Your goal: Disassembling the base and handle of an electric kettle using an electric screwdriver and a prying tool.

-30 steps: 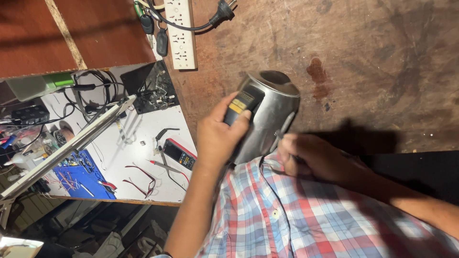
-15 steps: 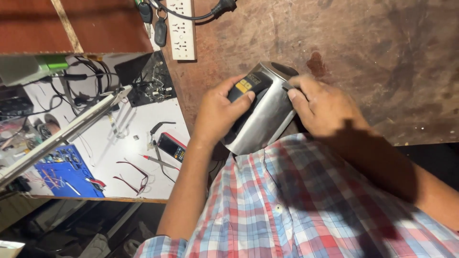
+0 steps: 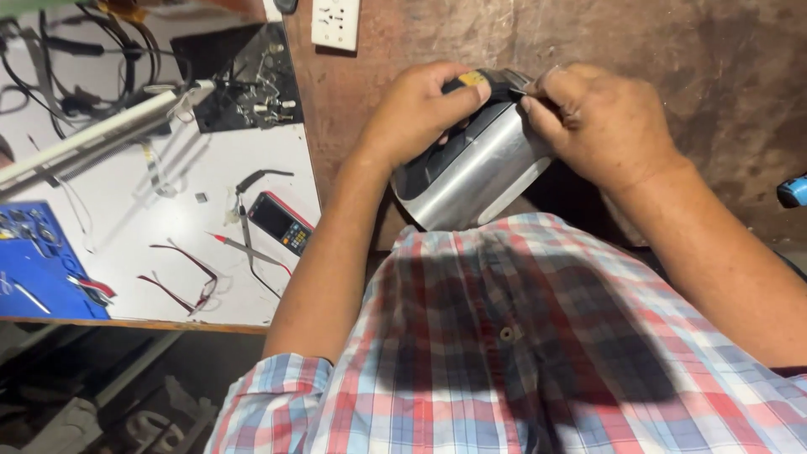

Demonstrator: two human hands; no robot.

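A stainless steel electric kettle (image 3: 479,172) with a black handle lies tilted against my plaid-shirted belly over the brown wooden bench. My left hand (image 3: 416,113) is wrapped around its black handle, thumb on the yellow-marked top. My right hand (image 3: 601,122) grips the kettle's upper rim from the right, fingertips pinched at the lid edge next to my left thumb. Whether a small tool sits between those fingers is not visible.
A white worktop (image 3: 210,176) at the left carries a red-and-black multimeter (image 3: 282,223) with probes, red-framed glasses (image 3: 181,277), a blue parts tray (image 3: 42,261), cables and a lamp arm. A white power strip (image 3: 336,21) lies at the top. A blue object (image 3: 792,192) peeks in at the right edge.
My right hand came up from my lap onto the kettle's top rim. The kettle stays in my left hand and the view has closed in on it.
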